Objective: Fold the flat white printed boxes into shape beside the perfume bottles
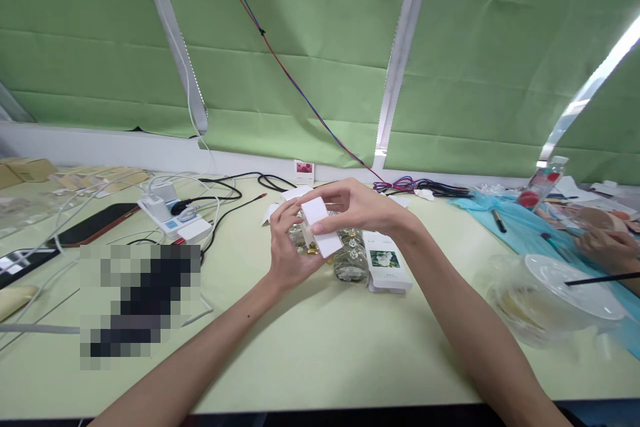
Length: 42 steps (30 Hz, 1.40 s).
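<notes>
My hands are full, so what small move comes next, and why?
Perhaps turn the white box a little with your right hand, which grips it, steadying it with your left hand. It's tilted, with a plain white side showing, and clear bottles show behind it, so a small turn seems safer.

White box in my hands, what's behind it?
Beyond the white box, clear bottles show at its lower right on the table. Whatever sits directly behind the box, your left hand and your right hand is covered.
</notes>
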Tool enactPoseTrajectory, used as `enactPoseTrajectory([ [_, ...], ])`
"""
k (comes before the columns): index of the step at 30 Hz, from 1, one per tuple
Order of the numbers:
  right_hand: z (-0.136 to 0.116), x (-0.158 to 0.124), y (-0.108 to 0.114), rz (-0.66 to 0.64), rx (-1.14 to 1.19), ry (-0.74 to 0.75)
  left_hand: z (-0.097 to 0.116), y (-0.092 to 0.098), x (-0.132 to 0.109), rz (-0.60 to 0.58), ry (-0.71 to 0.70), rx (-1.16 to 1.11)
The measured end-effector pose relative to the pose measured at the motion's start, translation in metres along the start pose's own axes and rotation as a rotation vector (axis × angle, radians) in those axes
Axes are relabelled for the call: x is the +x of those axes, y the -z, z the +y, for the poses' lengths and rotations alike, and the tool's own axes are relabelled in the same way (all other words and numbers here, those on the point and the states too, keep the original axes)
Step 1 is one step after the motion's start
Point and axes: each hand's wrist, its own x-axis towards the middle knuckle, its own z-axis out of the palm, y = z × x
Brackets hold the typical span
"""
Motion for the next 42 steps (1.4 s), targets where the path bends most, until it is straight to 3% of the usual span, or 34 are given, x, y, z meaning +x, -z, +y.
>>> enactPoseTrajectory([
  [15, 0.0021, -0.0020, 0.0029, 0.056, -0.025, -0.056, -0.0035, 0.0003, -0.0017, -0.020, 0.011, -0.034],
  [42, 0.0005, -0.0054, 0.0090, 0.043, -0.004, -0.109, -0.0055, -0.0011, -0.0011, -0.054, -0.004, -0.088],
])
